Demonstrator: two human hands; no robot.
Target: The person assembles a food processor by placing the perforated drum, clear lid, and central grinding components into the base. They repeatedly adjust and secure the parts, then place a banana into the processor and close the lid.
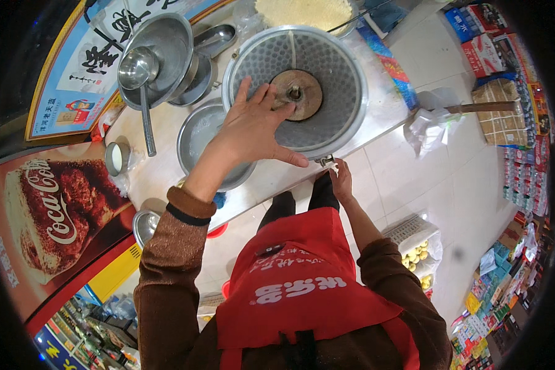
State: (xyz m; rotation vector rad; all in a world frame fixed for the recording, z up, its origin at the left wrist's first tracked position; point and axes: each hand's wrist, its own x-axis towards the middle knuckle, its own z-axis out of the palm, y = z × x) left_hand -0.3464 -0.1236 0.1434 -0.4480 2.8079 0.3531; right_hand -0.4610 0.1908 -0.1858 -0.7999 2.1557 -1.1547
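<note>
A large round metal drum (pixel 333 106) with a perforated-looking inner wall and a brown disc (pixel 305 95) at its centre stands on the table. Over its near left rim reaches my left hand (pixel 261 122), fingers spread, holding nothing; whether the fingertips touch the drum is unclear. Below the near rim, my right hand (pixel 341 178) has its fingertips at a small metal clamp (pixel 324 160) on the drum's outside; how firmly they grip cannot be told. Partly under my left forearm sits a metal basin (pixel 199 134) with whitish liquid.
A metal ladle (pixel 145 92) rests in a large metal bowl (pixel 173 41) at the upper left, beside a metal scoop (pixel 217 40). Behind the drum lies a yellowish granular heap (pixel 305 14). A small cup (pixel 115 158) stands left; a crate of yellow fruit (pixel 404 231) is on the floor.
</note>
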